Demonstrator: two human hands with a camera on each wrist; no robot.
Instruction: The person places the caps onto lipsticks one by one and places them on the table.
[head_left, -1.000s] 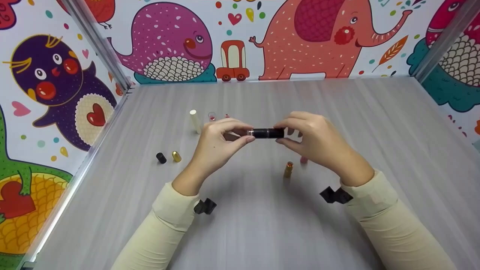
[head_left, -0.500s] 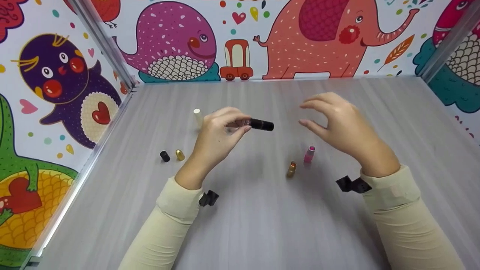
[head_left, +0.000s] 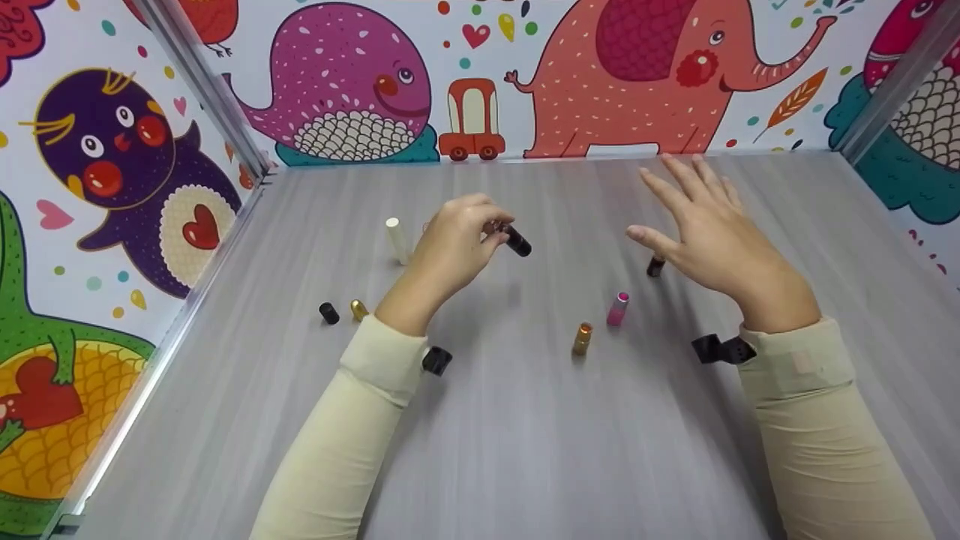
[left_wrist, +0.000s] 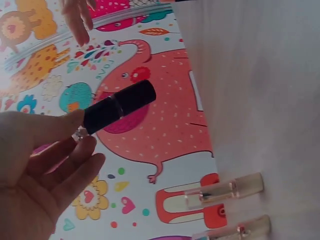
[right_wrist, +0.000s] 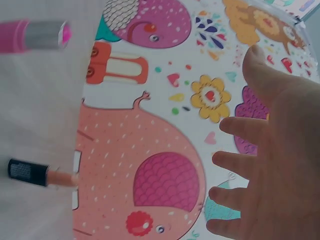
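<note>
My left hand pinches a black lipstick tube between thumb and fingers, above the table. In the left wrist view the black lipstick tube has a thin band round its middle and a shiny clear end at the fingertips. My right hand hovers with spread fingers and holds nothing. Just below it stands a black-based lipstick; its beige tip shows in the right wrist view. A pink lipstick and a gold lipstick stand uncapped nearer the middle.
Left on the table are a black cap, a gold cap and an upright cream tube. Two clear-topped tubes, one of them a clear-topped tube, show in the left wrist view. Printed panels wall the table.
My right hand has let go of the black tube, moved right and away, and spread its fingers. The tube, still in my left hand, has tilted. The black-based lipstick has come into view.
</note>
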